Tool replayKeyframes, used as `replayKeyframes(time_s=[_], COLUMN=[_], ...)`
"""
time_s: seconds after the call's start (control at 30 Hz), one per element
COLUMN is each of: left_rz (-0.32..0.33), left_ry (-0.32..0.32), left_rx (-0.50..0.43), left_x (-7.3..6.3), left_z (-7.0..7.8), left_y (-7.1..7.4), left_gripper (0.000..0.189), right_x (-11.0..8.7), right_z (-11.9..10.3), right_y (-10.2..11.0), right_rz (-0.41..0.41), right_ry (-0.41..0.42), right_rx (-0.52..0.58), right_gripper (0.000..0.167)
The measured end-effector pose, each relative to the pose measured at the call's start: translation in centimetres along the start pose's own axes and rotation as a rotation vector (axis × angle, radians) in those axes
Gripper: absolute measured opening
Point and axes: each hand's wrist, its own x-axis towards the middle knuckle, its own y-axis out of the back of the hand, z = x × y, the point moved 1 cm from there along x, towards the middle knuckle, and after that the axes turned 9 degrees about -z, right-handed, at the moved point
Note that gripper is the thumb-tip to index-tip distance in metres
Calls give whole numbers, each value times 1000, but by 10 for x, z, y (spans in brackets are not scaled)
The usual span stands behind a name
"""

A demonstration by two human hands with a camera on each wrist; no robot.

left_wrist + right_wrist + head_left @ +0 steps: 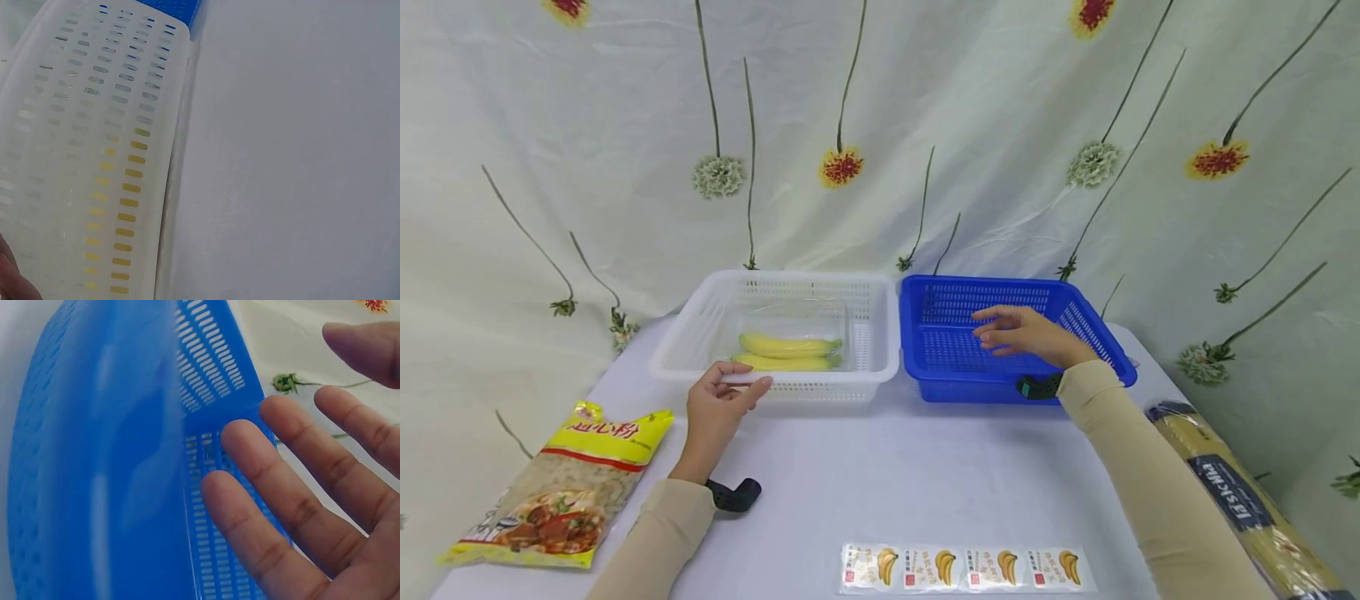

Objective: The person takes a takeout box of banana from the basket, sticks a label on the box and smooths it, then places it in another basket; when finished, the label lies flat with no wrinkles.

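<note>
Beside the white perforated plastic basket (820, 377), in the head view, the left hand (715, 421) pinches its front rim, presumably to steady it. Inside it, a clear, glossy plastic box (790, 312) keeps two smooth yellow bananas (790, 344) together. Right of it, the right hand (1033, 335), fingers extended, hovers empty over a blue perforated plastic basket (985, 392). Left wrist view: yellow shows through the white basket's slotted wall. Right wrist view: spread fingers (269, 465) grasp nothing.
</note>
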Motion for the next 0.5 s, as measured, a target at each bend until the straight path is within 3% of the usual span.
replayKeyframes(time_s=[0.5], left_rz=[-16], left_ry=[12], left_rx=[29], left_x=[2], left_z=[-1], left_y=[1], left_gripper=[42], right_x=[39], right_z=[-20], right_y=[-20], right_rz=[-44], right_ry=[72], right_rx=[161], right_gripper=[58])
